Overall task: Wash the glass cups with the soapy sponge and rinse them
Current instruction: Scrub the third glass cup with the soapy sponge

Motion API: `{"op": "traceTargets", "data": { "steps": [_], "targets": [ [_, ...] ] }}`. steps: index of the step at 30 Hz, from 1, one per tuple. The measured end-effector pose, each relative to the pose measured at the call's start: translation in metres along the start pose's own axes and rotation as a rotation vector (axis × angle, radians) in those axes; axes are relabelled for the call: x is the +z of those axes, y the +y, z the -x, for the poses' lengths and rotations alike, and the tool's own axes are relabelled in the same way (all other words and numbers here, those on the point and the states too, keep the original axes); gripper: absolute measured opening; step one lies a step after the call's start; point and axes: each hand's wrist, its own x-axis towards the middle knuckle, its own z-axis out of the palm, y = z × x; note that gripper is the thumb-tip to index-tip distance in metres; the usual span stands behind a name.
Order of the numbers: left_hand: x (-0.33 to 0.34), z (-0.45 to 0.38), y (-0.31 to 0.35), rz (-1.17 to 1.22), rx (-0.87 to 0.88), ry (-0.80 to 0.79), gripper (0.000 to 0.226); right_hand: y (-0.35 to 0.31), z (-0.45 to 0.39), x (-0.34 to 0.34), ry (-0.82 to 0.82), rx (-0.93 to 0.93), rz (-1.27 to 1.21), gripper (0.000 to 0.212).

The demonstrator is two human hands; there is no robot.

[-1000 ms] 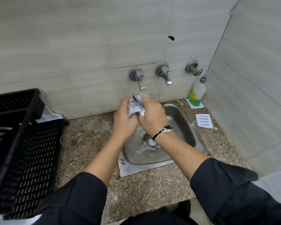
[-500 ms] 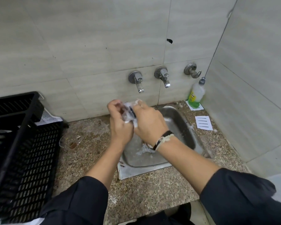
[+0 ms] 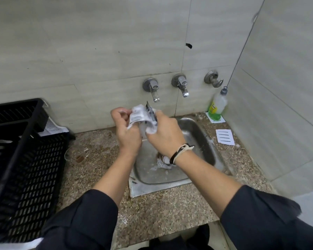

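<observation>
Over the left rim of the steel sink (image 3: 201, 134), both hands work on a foam-covered glass cup (image 3: 138, 115). My left hand (image 3: 127, 132) grips the cup from the left. My right hand (image 3: 165, 136) holds a soapy sponge (image 3: 151, 114) with a dark edge against the cup's right side. Foam hides most of the cup and sponge. A second glass cup (image 3: 76, 154) lies on the granite counter, left of the sink.
Two taps (image 3: 153, 89) and a hook stick out of the tiled wall above the sink. A dish soap bottle (image 3: 218, 105) stands at the back right, with a white card (image 3: 225, 137) near it. A black plastic crate (image 3: 20, 150) fills the left side.
Both hands have shifted a little left and apart, under the left tap. The foamy cup has turned between them and more of it shows.
</observation>
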Motion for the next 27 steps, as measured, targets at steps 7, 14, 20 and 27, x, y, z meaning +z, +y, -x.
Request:
{"op": "traceTargets", "data": {
  "steps": [7, 14, 20, 27],
  "targets": [
    [0.006, -0.004, 0.003, 0.097, -0.196, 0.215, 0.034, -0.015, -0.001, -0.002, -0.017, 0.006, -0.096, 0.027],
    [0.022, -0.009, 0.03, 0.31, -0.281, 0.331, 0.032, -0.024, -0.003, 0.001, 0.01, 0.066, -0.194, 0.029],
    [0.028, 0.002, 0.029, 0.41, -0.432, 0.302, 0.033, -0.027, -0.008, -0.005, 0.012, 0.125, -0.213, 0.02],
    [0.029, 0.005, 0.035, 0.513, -0.573, 0.302, 0.031, -0.025, -0.003, -0.004, 0.025, 0.106, -0.213, 0.027]
  ]
}}
